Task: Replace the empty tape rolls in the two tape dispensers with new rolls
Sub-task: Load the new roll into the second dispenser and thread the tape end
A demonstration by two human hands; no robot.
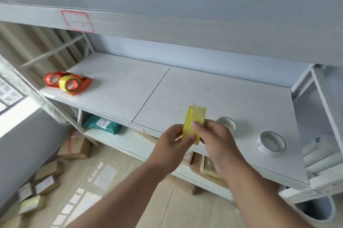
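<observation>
Both hands grip a new yellow tape roll (194,123) edge-on above the front of a white shelf (204,88), left hand (174,140) pinching its near side, right hand (213,135) curled round the other.

Two orange tape dispensers (74,83) sit together at the far left of the same shelf, well apart from the hands; the nearer one already appears to carry a yellow roll (68,83), while what the one behind it (52,79) holds is too blurred to tell. Two empty white cores (272,143) rest on the shelf just right of the hands, one partly hidden behind the right hand, which suggests both old rolls are out. By that reading, one dispenser is reloaded and the roll in hand awaits fitting into the second.
</observation>
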